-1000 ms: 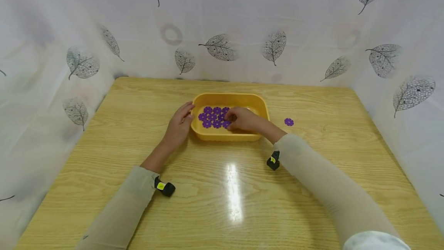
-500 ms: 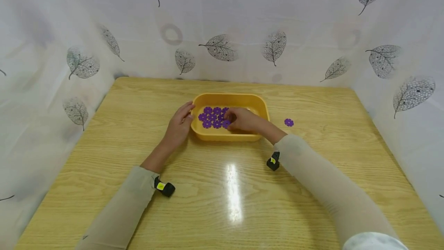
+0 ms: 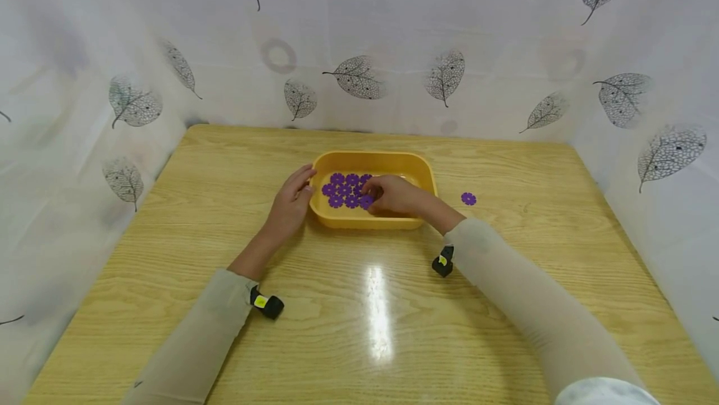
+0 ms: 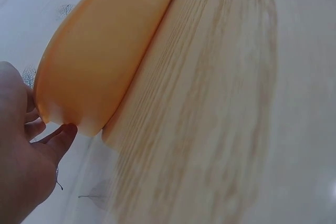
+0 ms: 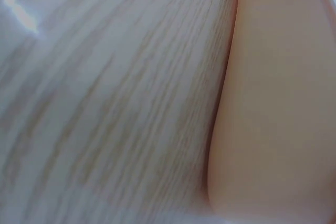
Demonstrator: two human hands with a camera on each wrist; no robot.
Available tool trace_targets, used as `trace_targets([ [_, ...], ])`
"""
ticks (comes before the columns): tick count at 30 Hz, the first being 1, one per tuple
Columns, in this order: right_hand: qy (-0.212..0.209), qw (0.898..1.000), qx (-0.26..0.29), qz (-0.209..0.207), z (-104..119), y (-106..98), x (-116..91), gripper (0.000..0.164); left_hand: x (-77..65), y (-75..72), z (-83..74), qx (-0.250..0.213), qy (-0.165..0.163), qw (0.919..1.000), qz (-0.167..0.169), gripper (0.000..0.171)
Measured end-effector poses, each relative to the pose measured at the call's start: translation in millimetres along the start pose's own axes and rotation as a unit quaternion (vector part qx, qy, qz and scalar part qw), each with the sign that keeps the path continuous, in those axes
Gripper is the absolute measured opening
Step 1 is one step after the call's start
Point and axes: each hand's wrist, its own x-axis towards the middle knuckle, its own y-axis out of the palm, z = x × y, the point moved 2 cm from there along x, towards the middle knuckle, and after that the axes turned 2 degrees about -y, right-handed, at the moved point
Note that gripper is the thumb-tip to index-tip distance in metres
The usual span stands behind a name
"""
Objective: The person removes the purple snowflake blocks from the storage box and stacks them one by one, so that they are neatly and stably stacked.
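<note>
A yellow plastic tray stands on the table, with several flat purple flower-shaped discs laid close together in its left half. At the tray's left end my left hand holds the rim. In the left wrist view, its thumb presses the outside of the end wall while the fingers lie at the rim. My right hand reaches over the front wall, fingers bent, and pinches the front-right purple disc at the edge of the group. In the right wrist view the tray wall hides this hand.
One loose purple disc lies on the wooden table to the right of the tray. Behind the table and at both sides hangs a white curtain with leaf prints.
The right hand's fingertips shift very slightly, and the disc by them moves a little with them. The left hand and the tray stay in place.
</note>
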Motion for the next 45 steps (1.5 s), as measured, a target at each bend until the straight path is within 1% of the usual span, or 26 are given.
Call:
trace_targets([
  [7,0.002,1.000,-0.010,0.001,-1.0,0.4,0.7,0.037,-0.8,-0.4,-0.8,-0.001,-0.001,1.0000,0.001,0.044],
  [14,0.005,1.000,0.003,0.001,-1.8,0.0,-0.7,0.037,-3.1,-0.1,-5.3,0.003,-0.001,1.0000,0.000,0.044],
  [16,0.004,1.000,0.011,0.002,-1.6,-0.2,-1.2,0.037,-2.4,0.3,-4.4,0.004,-0.001,1.0000,-0.002,0.044],
  [18,0.003,1.000,0.014,0.003,-1.7,-0.1,-1.6,0.038,0.7,1.1,2.7,0.003,0.000,1.0000,-0.004,0.044],
  [23,0.000,1.000,0.010,0.002,-1.9,0.1,-1.4,0.039,10.5,3.5,28.4,0.000,0.008,0.9999,-0.009,0.045],
  [26,-0.002,1.000,0.009,0.003,-1.5,0.3,-1.0,0.040,12.3,3.5,35.2,0.004,0.013,0.9998,-0.011,0.045],
  [30,-0.003,1.000,0.007,0.004,-0.5,0.5,-1.2,0.040,12.5,3.4,37.6,0.012,0.021,0.9996,-0.014,0.045],
  [35,-0.006,1.000,0.005,0.002,1.1,0.1,-1.4,0.040,12.1,3.5,37.2,0.013,0.024,0.9995,-0.015,0.044],
  [39,-0.004,1.000,0.014,0.001,1.9,-0.1,-1.9,0.040,11.9,3.5,36.5,0.020,0.025,0.9994,-0.015,0.044],
  [45,-0.018,0.999,0.022,-0.017,1.3,-4.4,-2.9,0.041,12.8,3.5,36.8,0.029,0.025,0.9992,-0.014,0.045],
])
